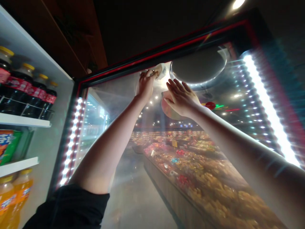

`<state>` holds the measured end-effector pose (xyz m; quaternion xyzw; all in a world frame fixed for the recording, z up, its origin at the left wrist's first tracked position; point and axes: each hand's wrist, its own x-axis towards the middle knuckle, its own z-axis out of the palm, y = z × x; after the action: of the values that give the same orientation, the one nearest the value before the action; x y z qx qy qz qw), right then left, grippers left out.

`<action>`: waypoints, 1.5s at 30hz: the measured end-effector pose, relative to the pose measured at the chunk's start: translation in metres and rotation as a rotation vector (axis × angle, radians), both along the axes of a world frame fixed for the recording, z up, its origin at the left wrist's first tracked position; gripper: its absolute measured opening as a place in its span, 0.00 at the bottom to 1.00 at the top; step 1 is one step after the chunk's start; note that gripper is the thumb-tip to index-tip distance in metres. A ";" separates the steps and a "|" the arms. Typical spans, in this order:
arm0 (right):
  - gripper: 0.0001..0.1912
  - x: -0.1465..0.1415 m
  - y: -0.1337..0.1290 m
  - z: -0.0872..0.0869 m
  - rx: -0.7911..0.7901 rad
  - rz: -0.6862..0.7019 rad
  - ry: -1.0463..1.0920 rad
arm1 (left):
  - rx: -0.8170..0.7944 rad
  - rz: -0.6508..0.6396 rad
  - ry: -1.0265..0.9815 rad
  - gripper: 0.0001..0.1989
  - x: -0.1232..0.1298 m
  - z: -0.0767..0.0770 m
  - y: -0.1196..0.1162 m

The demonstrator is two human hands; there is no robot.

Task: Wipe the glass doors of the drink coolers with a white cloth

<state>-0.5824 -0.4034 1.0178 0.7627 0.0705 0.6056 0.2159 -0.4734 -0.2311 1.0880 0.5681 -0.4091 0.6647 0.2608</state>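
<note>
Both arms reach up to the inner side of a glass door with a dark frame. High on the glass, my left hand is closed, its fingers curled at a whitish crumpled wad, perhaps a cloth. Blur hides how much of the wad lies in its grip. To the right and slightly lower, my right hand lies flat at the glass with fingers stretched out. Just above it is a large grey disc with a bright rim. A pinkish round patch shows behind that hand.
On the left, cooler shelves hold dark cola bottles and orange drink bottles. Bright light strips run along both door sides. Through the glass appears a long display counter heaped with goods.
</note>
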 end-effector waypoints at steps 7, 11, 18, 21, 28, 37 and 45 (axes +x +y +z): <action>0.43 -0.006 -0.003 0.002 0.004 0.006 0.015 | 0.013 -0.049 0.038 0.26 0.001 0.023 0.003; 0.43 -0.009 -0.004 0.002 0.016 -0.002 0.024 | -0.044 -0.078 0.080 0.26 0.015 0.010 0.012; 0.42 -0.001 0.032 -0.013 0.004 -0.050 0.007 | 0.003 -0.087 0.029 0.24 0.019 0.011 0.009; 0.40 0.013 0.051 -0.018 -0.003 -0.043 0.035 | -0.013 -0.074 0.028 0.25 0.027 0.020 0.021; 0.39 0.039 0.059 -0.018 -0.021 -0.015 0.028 | -0.061 -0.059 0.102 0.28 0.034 -0.004 0.037; 0.39 0.036 0.057 -0.018 -0.014 -0.052 0.037 | -0.060 -0.036 0.096 0.26 0.045 0.020 0.052; 0.39 0.038 0.057 -0.018 0.029 -0.024 0.044 | -0.092 -0.068 0.073 0.27 0.059 -0.016 0.058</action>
<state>-0.5448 -0.3468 0.9995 0.7796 0.0573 0.5871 0.2106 -0.4147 -0.1734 1.0717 0.5651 -0.3875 0.6525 0.3236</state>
